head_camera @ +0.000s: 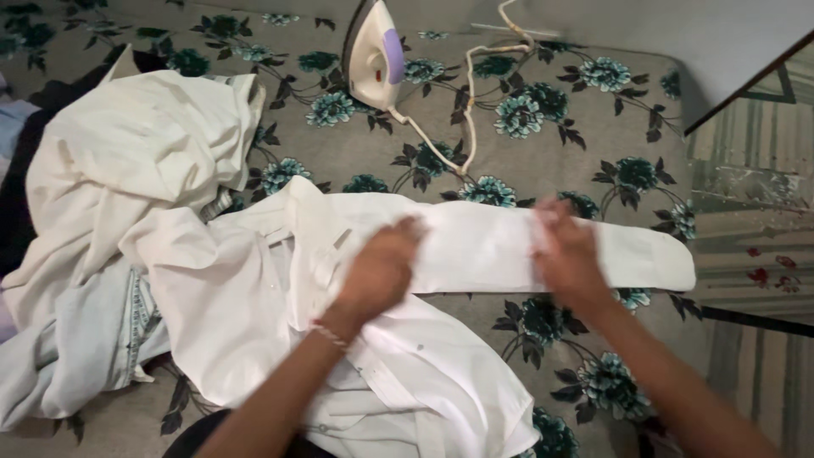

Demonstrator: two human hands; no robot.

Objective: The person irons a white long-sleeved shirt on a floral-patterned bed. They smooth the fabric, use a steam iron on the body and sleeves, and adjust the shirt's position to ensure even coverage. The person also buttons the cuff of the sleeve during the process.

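Below the upright white-and-lilac steam iron (pixel 373 55), keep your left hand (pixel 379 270) and right hand (pixel 566 254) flat, open, gripping nothing, smoothing the white cotton shirt sleeve (pixel 492 246) outward.

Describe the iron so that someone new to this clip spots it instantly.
Start at the flowered grey surface and look along its far edge, beyond the white shirt sleeve under both hands. The iron stands upright there, white with a purple handle, trailing a pale cord.
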